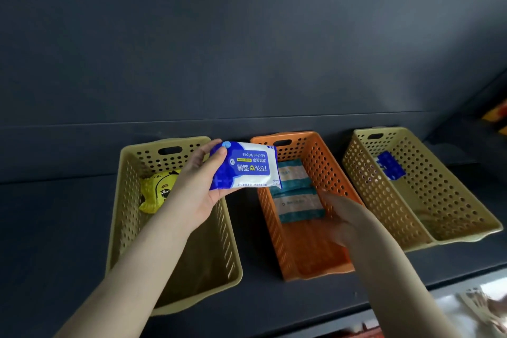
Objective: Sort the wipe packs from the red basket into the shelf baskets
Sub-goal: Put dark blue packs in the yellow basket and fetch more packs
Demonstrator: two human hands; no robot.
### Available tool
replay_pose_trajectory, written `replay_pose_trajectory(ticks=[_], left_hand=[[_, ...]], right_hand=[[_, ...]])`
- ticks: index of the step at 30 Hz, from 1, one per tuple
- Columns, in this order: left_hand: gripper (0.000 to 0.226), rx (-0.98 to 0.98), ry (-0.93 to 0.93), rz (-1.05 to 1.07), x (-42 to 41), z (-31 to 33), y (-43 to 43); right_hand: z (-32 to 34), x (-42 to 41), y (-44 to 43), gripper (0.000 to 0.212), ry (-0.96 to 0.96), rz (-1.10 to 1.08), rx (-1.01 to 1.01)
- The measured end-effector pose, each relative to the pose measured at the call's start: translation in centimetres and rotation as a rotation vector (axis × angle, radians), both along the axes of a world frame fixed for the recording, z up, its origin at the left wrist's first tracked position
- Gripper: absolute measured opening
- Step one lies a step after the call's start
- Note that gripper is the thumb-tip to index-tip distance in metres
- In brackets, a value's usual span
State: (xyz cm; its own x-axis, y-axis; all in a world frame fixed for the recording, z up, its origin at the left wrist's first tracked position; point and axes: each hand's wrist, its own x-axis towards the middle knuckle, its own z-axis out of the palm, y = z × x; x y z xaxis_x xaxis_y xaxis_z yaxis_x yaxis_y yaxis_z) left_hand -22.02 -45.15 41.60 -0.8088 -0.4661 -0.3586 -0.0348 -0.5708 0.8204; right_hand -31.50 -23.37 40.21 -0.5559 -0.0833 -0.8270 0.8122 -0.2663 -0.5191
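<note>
My left hand (199,184) grips a blue and white alcohol wipe pack (247,166) by its left end, held in the air between the left yellow basket (219,263) and the orange basket (310,252). My right hand (345,217) hovers over the orange basket's right wall, fingers relaxed and blurred, holding nothing. Two teal and white packs (296,195) lie in the orange basket. A yellow pack (156,191) lies in the left basket. A blue pack (391,166) lies in the right yellow basket (439,208).
The three baskets stand side by side on a dark shelf (55,228) against a dark back wall. A sliver of red (362,333) shows at the bottom edge below the shelf front. Bright items sit at the far right edge.
</note>
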Motion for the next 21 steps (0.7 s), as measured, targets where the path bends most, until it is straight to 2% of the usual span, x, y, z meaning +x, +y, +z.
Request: replay_pose_trajectory(ticks=[3, 7, 11, 12, 14, 16, 18, 21], left_hand=[[0.019, 0.020, 0.012, -0.046, -0.3, 0.6, 0.4], [0.023, -0.027, -0.004, -0.156, -1.9, 1.9, 1.9], [0.017, -0.171, 0.014, -0.297, -4.3, 2.8, 4.5], [0.017, -0.190, 0.027, -0.337, -5.0, 2.9, 5.3], [0.014, -0.238, 0.043, -0.424, -6.4, 3.4, 6.8], [0.009, -0.281, 0.045, -0.497, -8.1, 4.0, 8.4], [0.012, -0.306, 0.057, -0.566, -10.2, 4.5, 10.0], [0.024, -0.331, 0.096, -0.695, -13.3, 4.1, 12.1]], right_hand=[[2.4, 0.9, 0.3, 0.029, 0.154, 0.069, -0.059], [5.3, 1.5, 0.4, 0.029, 0.548, 0.253, -0.062], [6.6, 0.7, 2.2, 0.065, 0.695, 0.449, 0.159], [6.7, 0.4, 2.8, 0.063, 0.721, 0.474, 0.245], [7.1, 0.0, 4.3, 0.044, 0.808, 0.539, 0.476], [7.1, -0.7, 6.1, 0.026, 0.870, 0.568, 0.568], [6.5, -1.8, 8.3, 0.022, 0.845, 0.509, 0.437], [5.2, -3.7, 12.0, 0.018, 0.709, 0.219, 0.202]])
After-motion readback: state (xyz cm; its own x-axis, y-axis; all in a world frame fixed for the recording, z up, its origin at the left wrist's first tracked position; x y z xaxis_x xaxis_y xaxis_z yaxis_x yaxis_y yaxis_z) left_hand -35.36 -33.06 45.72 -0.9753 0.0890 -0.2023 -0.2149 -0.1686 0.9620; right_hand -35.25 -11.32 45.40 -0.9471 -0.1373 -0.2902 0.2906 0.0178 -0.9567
